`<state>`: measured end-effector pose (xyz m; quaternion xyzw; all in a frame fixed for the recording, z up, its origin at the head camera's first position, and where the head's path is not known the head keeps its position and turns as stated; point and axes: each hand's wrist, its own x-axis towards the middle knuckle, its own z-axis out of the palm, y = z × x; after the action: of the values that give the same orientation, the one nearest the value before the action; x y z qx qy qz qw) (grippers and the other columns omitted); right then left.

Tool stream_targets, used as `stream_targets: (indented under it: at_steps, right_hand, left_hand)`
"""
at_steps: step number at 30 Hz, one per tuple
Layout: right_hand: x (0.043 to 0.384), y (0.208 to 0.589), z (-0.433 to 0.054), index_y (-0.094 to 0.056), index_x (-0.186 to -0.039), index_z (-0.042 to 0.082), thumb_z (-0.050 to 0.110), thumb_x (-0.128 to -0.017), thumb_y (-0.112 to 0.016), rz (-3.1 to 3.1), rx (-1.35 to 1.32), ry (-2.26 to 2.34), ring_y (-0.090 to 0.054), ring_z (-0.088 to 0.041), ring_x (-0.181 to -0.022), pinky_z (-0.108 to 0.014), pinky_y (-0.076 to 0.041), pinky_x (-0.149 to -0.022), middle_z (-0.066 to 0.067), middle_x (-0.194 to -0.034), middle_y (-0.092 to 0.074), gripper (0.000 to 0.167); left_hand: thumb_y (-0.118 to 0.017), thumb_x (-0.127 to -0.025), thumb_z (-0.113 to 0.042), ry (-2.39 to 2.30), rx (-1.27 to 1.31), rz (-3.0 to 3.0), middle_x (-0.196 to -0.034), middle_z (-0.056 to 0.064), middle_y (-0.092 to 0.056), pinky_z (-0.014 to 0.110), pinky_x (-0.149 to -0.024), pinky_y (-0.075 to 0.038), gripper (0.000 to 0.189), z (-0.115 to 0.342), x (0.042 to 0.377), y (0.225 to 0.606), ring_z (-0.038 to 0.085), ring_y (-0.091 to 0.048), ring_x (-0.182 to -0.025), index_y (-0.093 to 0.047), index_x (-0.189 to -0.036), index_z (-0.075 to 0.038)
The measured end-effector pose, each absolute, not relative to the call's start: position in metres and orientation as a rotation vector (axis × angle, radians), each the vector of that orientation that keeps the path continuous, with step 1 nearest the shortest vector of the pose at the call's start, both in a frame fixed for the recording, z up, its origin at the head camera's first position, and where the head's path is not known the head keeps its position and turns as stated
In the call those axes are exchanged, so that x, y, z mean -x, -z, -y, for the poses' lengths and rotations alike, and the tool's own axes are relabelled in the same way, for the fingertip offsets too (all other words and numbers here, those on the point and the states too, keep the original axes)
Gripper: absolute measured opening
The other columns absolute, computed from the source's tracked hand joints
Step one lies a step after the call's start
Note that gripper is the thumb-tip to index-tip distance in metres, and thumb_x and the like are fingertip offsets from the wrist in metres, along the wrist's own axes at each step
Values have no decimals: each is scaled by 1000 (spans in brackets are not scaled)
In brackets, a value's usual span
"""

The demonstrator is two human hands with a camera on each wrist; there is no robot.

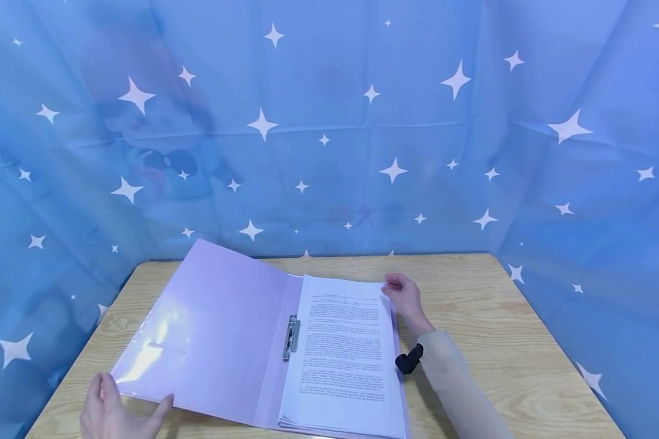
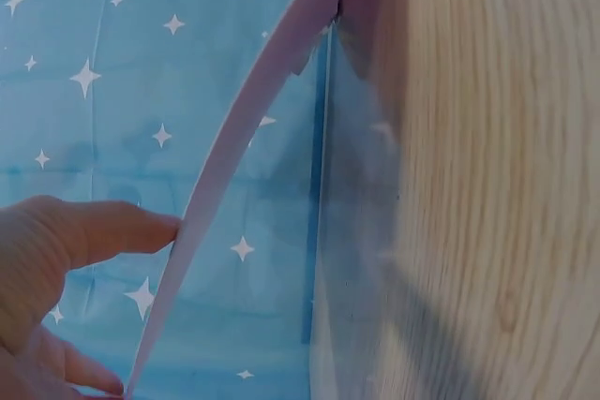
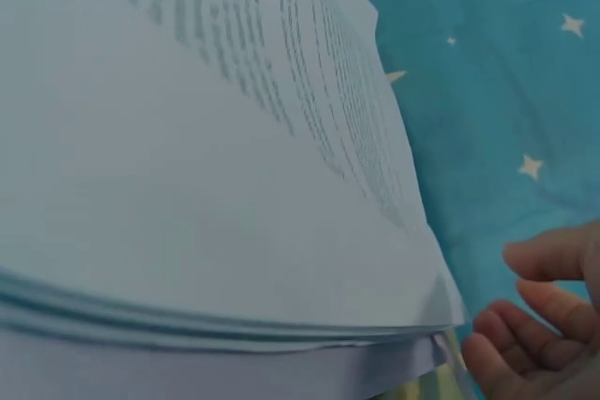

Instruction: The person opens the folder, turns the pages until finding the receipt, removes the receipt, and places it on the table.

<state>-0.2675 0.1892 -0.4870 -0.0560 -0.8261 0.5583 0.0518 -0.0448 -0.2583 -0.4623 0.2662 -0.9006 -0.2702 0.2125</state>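
Observation:
A light purple folder (image 1: pixel 208 317) lies spread on the table, its left cover tilted up off the wood. My left hand (image 1: pixel 122 411) holds the lower left corner of that cover, thumb at the bottom edge and fingers at the left edge. In the left wrist view, the cover (image 2: pixel 220 152) stands edge-on against the fingertips. A stack of printed sheets (image 1: pixel 346 353) lies on the folder's right side, beside a metal clip (image 1: pixel 291 338) at the spine. My right hand (image 1: pixel 404 299) is at the stack's upper right corner, fingers loosely bent; the right wrist view shows them (image 3: pixel 525 344) just beside the paper edge.
The wooden table (image 1: pixel 489 341) extends to the right of the folder and behind it. A blue curtain with white stars (image 1: pixel 329 152) hangs around the table's back and sides. A black device (image 1: pixel 409 360) is strapped to my right wrist, close to the sheets' right edge.

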Motion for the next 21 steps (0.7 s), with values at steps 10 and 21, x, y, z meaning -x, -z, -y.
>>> stream_targets:
  at_steps: [10,21]
  right_hand:
    - [278,497,-190,-54,-121,-10,-3,-84,-60,2610,113,-1649,-52,-36,-108,-45,-45,-93,-26,-116,-56,37]
    - [290,503,-193,-50,-130,-4,1,-86,-59,2731,122,-1624,-48,-36,-115,-48,-42,-98,-24,-125,-51,45]
  left_hand:
    - [-83,-57,-30,702,-797,2683,-134,38,-28,61,-104,-20,113,274,46,470,54,-24,-122,-21,-138,18]
    - [-75,-54,-67,671,-970,2810,-125,37,-32,59,-98,-33,125,278,47,487,52,-33,-117,-34,-128,24]
